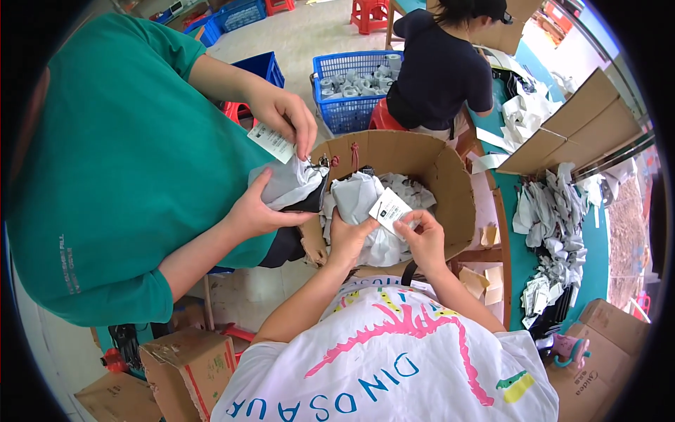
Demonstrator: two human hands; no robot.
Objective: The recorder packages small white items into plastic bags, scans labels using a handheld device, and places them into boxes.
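Observation:
My left hand [346, 238] is wrapped around a bundle in white tissue paper [356, 197], with a bit of black showing at its top; what is inside is hidden. Between the thumb and fingers of my right hand [424, 240] is the edge of a white printed tag [389, 211], which lies across the bundle's right side. Both hands are over a large open cardboard box [453, 183] holding more paper-wrapped bundles [411, 188]. To my left, a co-worker in a green shirt holds a similar wrapped black item [299, 186] and a white tag [271, 143].
A blue basket [348, 116] of wrapped rolls stands beyond the box. Another person [443, 63] sits on a red stool at a green table [594, 260]. Wrapped bundles [552, 225] are heaped on that table. Cartons [186, 359] stand at lower left, and a pink cup [571, 349] at lower right.

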